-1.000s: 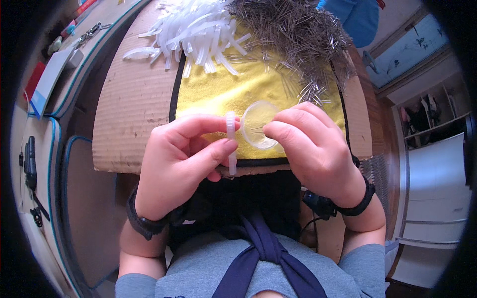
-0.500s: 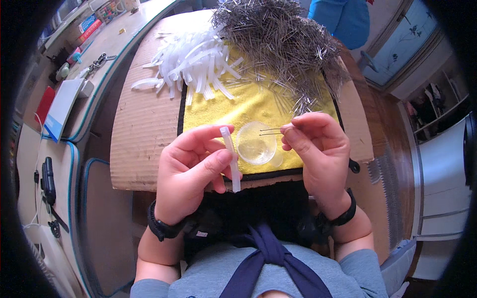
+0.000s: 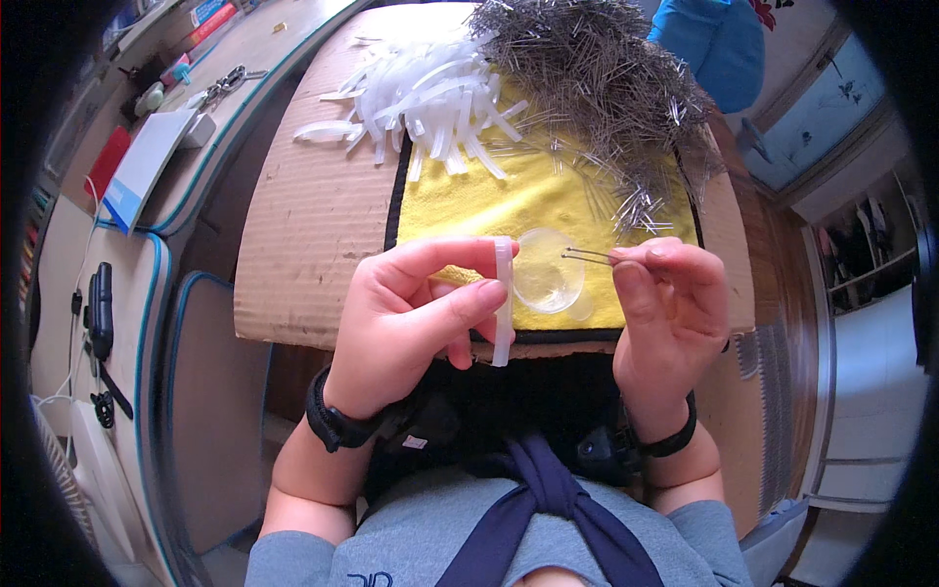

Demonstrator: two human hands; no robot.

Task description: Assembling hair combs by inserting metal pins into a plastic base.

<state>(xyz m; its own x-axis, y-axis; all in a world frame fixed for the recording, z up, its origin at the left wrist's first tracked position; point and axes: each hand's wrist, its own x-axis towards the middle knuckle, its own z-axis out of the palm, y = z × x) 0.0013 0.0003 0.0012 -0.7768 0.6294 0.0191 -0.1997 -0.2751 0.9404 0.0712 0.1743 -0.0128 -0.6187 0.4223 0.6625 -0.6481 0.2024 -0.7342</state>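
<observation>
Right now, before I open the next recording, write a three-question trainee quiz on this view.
1. What does the left hand hold?
2. True or false: the pile of white strips lies to the right of the heap of metal pins.
3. Beneath the clear round dish lies: A) a blue tray, B) a yellow cloth, C) a glass plate.

Key: 1. A translucent white tube. 2. False; it lies to the left. 3. B.
</observation>
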